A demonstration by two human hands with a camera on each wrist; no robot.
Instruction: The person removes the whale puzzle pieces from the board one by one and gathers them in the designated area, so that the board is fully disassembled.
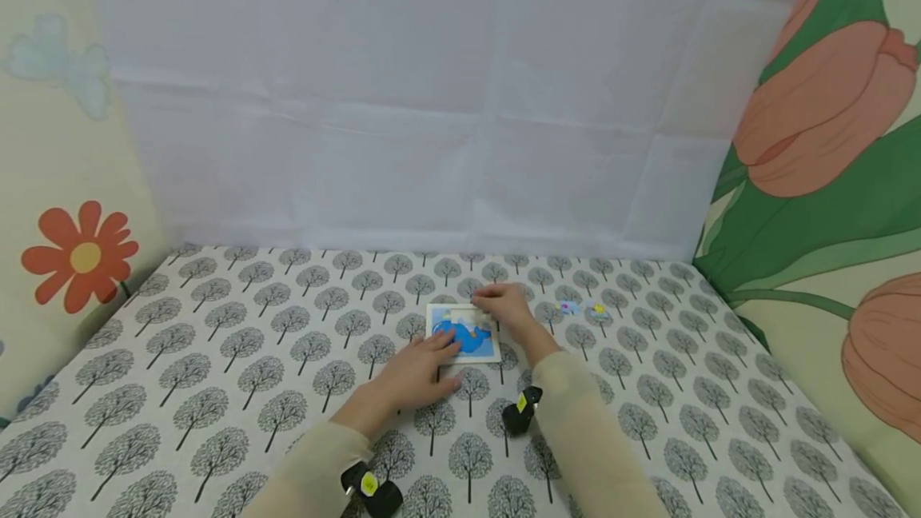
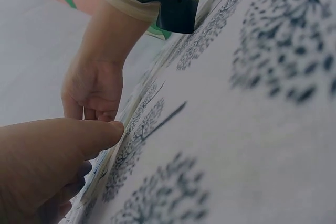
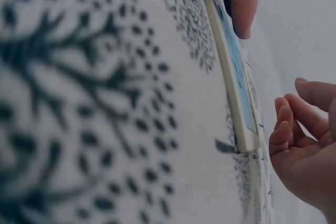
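Observation:
A flat board puzzle [image 1: 475,346] with a pale border and a blue whale-like picture lies on the table in the head view. A cream patch shows along its upper part. My left hand [image 1: 417,370] rests its outstretched fingers on the board's left side, with the thumb near the lower edge. Over the upper right corner is my right hand [image 1: 506,310]. In the right wrist view, its fingers [image 3: 310,121] are loosely bent, the thumb is apart from them, and nothing shows between. The left wrist view shows the left thumb [image 2: 102,135] beside the board's edge.
Two small colourful pieces, one bluish [image 1: 568,308] and one with yellow [image 1: 599,310], lie right of the board. The tree-print tablecloth [image 1: 288,374] covers the table. A white cloth [image 1: 388,102] hangs behind it, with flower-patterned walls at both sides.

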